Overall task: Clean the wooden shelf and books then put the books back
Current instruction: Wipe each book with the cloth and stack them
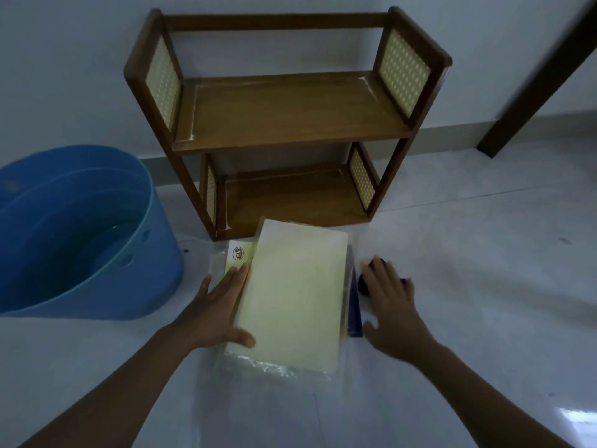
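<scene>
a person kneeling or bending over a pale tiled floor (468, 253) works at a small stack of books (290, 302) lying flat just in front of a wooden shelf (284, 111), which stands upright against a light wall with both of its boards bare and faint whitish streaks along the edges of the upper board. the left hand (214, 313) holds the left edge of the top book, a pale yellow-cream cover facing up, with the thumb curled over its near left corner and the fingers laid straight along the side. a second book (237, 253) with a round logo peeks out from under the top one at the upper left, and a dark blue book (354, 312) shows as a thin strip along the right side of the stack. crinkled clear plastic (258, 362) lies under the near edge of the stack. the right hand (392, 305), slightly blurred, is spread with fingers straight and released, resting over a dark rounded object (365, 282) on the floor just right of the stack; what that object is cannot be told. a large blue plastic tub (155, 227) sits on the floor at the left, near the shelf's lower left corner. a dark wooden frame (536, 82) slants down the wall at the far right.
</scene>
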